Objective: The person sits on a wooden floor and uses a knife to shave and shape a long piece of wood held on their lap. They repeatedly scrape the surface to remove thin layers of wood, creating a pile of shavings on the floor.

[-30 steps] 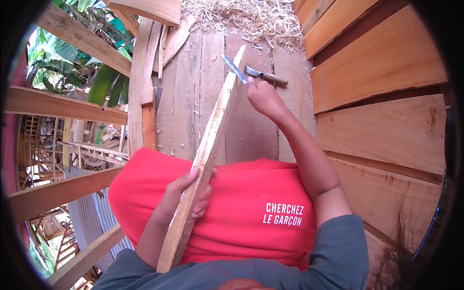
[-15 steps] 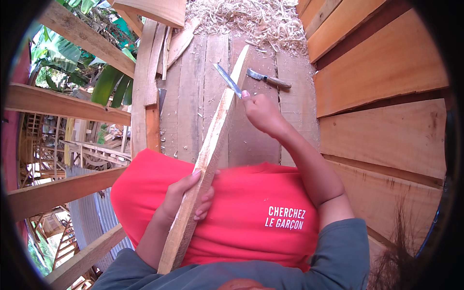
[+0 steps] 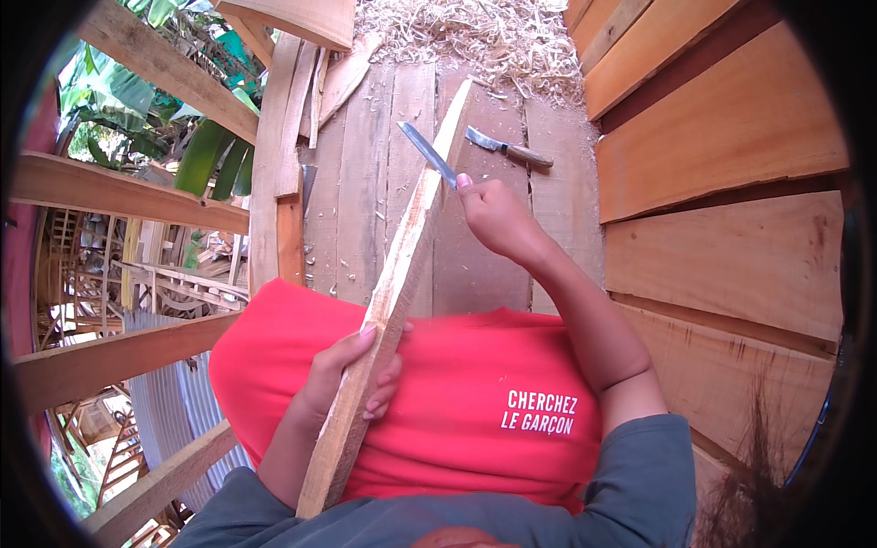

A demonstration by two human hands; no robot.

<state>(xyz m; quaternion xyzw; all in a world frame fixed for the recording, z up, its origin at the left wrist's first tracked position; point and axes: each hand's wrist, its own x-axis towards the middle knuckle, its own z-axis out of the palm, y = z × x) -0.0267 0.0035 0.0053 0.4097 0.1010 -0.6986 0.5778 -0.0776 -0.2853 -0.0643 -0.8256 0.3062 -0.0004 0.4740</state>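
A long squared piece of wood (image 3: 399,274) runs from near my body up over the plank floor, its far end cut to a narrow point. Around its lower part, above the red cloth (image 3: 475,365) over my lap, my left hand (image 3: 352,376) is closed. My right hand (image 3: 496,215) grips a knife (image 3: 427,153); the handle is hidden in my fist. The blade lies across the pale cut face of the wood, pointing up and left. A second knife (image 3: 508,146), with a curved blade and wooden handle, rests on the floor just beyond my right hand.
Wood shavings (image 3: 475,41) pile up at the far end of the plank floor (image 3: 356,219). A board wall (image 3: 722,164) stands close on the right. Open wooden rails (image 3: 137,196) run along the left, with loose boards (image 3: 290,119) beside them.
The knife's blade has tilted slightly against the wood, and its tip has shifted a little left. Both hands keep their grips almost in place.
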